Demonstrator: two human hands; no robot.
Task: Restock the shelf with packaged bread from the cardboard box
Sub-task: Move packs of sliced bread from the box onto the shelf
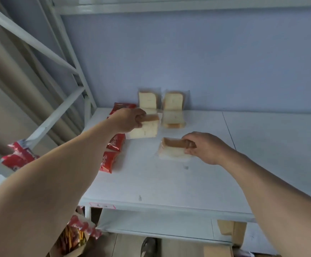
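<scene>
— White is the shelf board (169, 182), and against its back edge, towards the left back corner, two bread packs (148, 100) stand upright, leaning on the wall. Why upright?

— I think so that the cut face of the bread shows to a buyer, and so that more rows fit in front of them.

— And the hands?

— Both are busy. The left hand (127, 120) has its fingers curled over the brown crust end of a bread pack (145, 129), and holds it just in front of the left standing pack. The right hand (200, 146) pinches the crust end of a second pack (172, 148), nearer to the middle of the board. Both packs seem to touch the board, but the picture is soft there and I cannot be sure.

— Why hold them at the crust?

— It is the firmest part; the soft crumb would be squeezed. From there a pack can also be tipped up to stand.

— What is beside them?

— Red snack bags (113, 143) lie in a line along the left edge, so the bread takes the next column. One more bread pack (173, 118) lies flat in front of the right standing one.

— And the cardboard box?

— Brown cardboard (230, 230) shows below the front edge, at the right; whether it is the bread box, I cannot tell.
</scene>
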